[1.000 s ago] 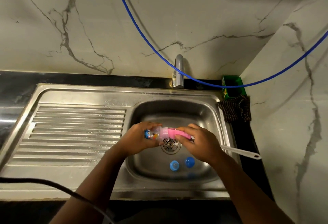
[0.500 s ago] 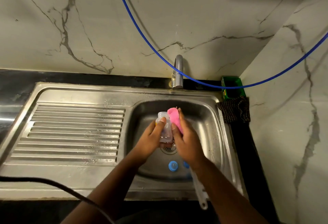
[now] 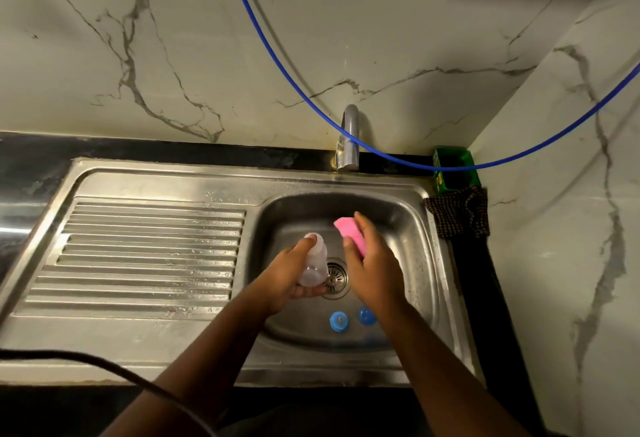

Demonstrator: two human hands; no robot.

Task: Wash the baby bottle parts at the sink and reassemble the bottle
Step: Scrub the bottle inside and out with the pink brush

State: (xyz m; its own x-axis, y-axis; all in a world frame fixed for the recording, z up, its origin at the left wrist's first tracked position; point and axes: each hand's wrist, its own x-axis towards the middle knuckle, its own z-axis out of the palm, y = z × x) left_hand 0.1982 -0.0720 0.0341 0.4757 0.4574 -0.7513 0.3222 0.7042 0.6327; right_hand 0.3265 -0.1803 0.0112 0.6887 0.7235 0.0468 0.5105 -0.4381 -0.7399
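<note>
Over the steel sink basin (image 3: pixel 408 229) my left hand (image 3: pixel 294 275) grips a clear baby bottle (image 3: pixel 315 260), held upright with its open neck pointing away from me. My right hand (image 3: pixel 372 263) holds a pink sponge brush head (image 3: pixel 350 234) just right of the bottle, apart from it; its handle is hidden under my hand and arm. Two blue bottle parts lie on the basin floor near the front: a blue ring with nipple (image 3: pixel 338 320) and a blue cap (image 3: pixel 365 315), partly covered by my right forearm.
A chrome tap (image 3: pixel 349 139) stands behind the basin, no water running. The ribbed drainboard (image 3: pixel 149 256) lies to the left. A green box (image 3: pixel 455 170) and a dark checked cloth (image 3: pixel 459 215) sit at the right corner. A blue hose (image 3: pixel 277 56) hangs across the wall.
The bottle was turned from lying sideways to upright. The pink brush came out of the bottle and moved right, so the hands are now apart.
</note>
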